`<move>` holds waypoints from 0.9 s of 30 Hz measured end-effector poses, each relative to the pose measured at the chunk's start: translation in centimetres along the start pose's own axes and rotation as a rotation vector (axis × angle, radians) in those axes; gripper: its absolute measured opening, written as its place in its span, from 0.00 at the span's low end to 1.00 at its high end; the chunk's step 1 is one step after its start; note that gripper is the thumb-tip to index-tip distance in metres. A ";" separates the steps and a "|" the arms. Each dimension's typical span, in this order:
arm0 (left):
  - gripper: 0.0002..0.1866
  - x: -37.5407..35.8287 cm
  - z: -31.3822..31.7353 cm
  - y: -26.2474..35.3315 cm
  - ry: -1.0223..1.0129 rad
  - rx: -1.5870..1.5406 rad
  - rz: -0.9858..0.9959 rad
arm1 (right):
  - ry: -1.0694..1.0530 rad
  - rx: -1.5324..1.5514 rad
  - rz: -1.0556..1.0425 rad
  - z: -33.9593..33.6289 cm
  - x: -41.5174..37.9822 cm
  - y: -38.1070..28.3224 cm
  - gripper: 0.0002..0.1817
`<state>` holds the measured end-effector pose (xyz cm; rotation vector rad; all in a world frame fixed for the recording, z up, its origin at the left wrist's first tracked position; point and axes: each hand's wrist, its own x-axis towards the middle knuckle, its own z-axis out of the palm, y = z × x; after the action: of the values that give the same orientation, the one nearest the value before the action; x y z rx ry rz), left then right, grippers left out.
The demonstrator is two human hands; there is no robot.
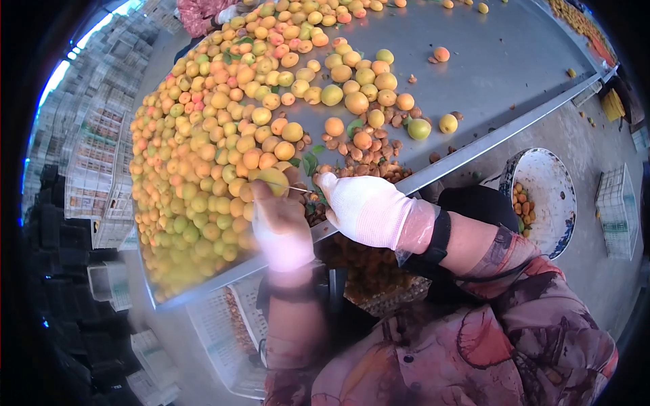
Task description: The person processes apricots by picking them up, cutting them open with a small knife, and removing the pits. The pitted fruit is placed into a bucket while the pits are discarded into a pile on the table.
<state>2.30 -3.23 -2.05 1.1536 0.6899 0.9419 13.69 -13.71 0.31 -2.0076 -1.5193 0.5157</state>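
Note:
My left hand (281, 220), in a white glove with bare fingertips and blurred by motion, is closed around a yellow-green apricot (273, 180) above the near edge of the fruit heap. In a white glove too, my right hand (359, 206) is closed on a thin metal pick (299, 189) that points left toward the apricot. Its far tip is hard to make out. Beyond my right hand lie brown apricot pits (369, 154), with a few green leaves (309, 164) beside them. The heap of apricots (203, 152) spreads over the left of the metal table.
The metal table (501, 81) has a raised rim along the near side. On the floor at right stand a white basin (567, 196) with fruit inside and a white crate (617, 210). Stacked crates (101, 162) line the left. Another person's pink sleeve (198, 15) shows at the far side.

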 end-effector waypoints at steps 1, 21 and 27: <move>0.29 0.0 -0.8 -0.5 0.042 0.163 0.024 | -0.015 -0.037 -0.010 0.1 -0.2 0.1 0.12; 0.21 -1.7 0.9 -2.6 -0.085 0.526 0.185 | 0.587 0.353 -0.170 3.1 2.2 0.7 0.13; 0.22 -3.4 0.6 -0.1 -0.250 0.687 0.018 | 0.427 0.171 -0.290 2.0 1.1 1.4 0.15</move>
<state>1.33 -6.55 -2.04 1.8475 0.8238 0.5620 13.84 -12.54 -2.05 -1.6025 -1.4094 0.0849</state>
